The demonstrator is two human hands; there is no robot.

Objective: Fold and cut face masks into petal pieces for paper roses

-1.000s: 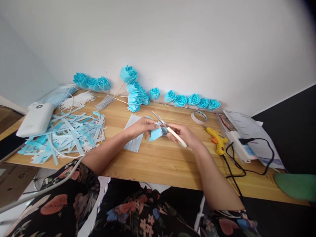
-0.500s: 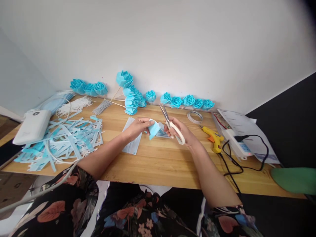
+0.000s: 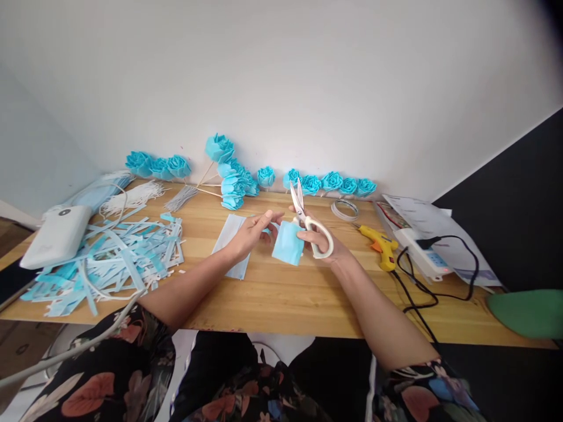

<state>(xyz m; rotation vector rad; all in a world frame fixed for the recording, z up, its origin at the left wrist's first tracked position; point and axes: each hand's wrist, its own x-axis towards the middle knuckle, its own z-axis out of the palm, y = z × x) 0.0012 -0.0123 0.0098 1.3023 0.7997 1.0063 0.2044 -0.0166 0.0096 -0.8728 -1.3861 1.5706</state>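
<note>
Scissors (image 3: 323,246) sit in the right hand (image 3: 332,249), in the middle of the head view, their blades (image 3: 298,202) a little apart and pointing up toward the wall. That hand is closed around the handles, and its thumb also presses on a square blue piece of cloth (image 3: 288,243), which hangs above the table (image 3: 272,305) between the two hands. The left hand (image 3: 248,234) is just beside the cloth, fingers curled; a bit of blue shows among them, but whether they are clamped on it I cannot tell. A pale pleated sheet (image 3: 240,266) lies flat, partly under the left hand and forearm. A pile of cut strips (image 3: 127,258) lies on the left, and blue flowers (image 3: 332,180) line the wall. On the right are a roll of tape (image 3: 344,210) and a yellow glue gun (image 3: 387,249) with a black cord. With one hand minding both scissors and cloth, I judge that the thumb could ease off and let the cloth slip or twist. The open blades could nick a left fingertip if the hands came together carelessly. A sleeve or forearm brushing the loose strips could drag some along.
</note>
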